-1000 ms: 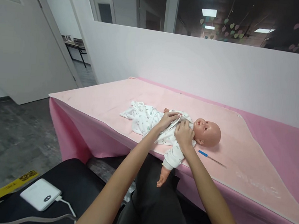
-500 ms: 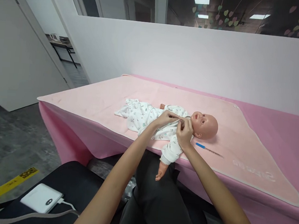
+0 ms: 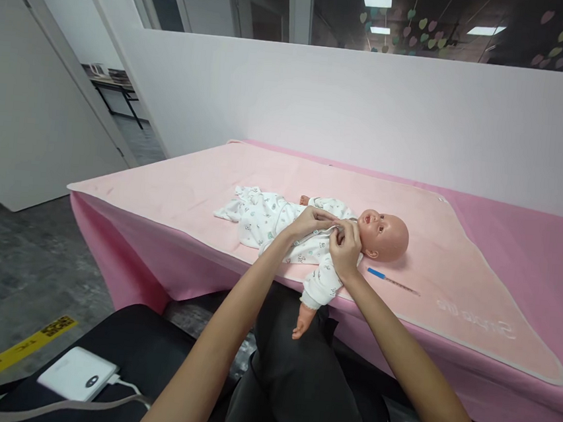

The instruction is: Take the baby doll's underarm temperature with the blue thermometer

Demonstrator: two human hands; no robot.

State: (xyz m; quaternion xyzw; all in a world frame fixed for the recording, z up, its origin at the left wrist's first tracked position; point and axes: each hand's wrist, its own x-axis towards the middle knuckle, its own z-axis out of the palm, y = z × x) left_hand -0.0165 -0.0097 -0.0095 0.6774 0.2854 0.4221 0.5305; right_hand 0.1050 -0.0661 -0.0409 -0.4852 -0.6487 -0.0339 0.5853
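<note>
Pinching the printed garment (image 3: pixel 263 217) just right of frame centre, the left hand (image 3: pixel 312 223) and right hand (image 3: pixel 346 249) are meeting over the chest of the doll (image 3: pixel 386 238).

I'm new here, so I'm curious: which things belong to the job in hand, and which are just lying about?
In the job:
baby doll, lying on the pink mat
its printed white outfit, left hand and right hand at the chest

Apparently lying about:
blue-ended thin stick, perhaps a thermometer, untouched
white power bank, on the black seat
</note>
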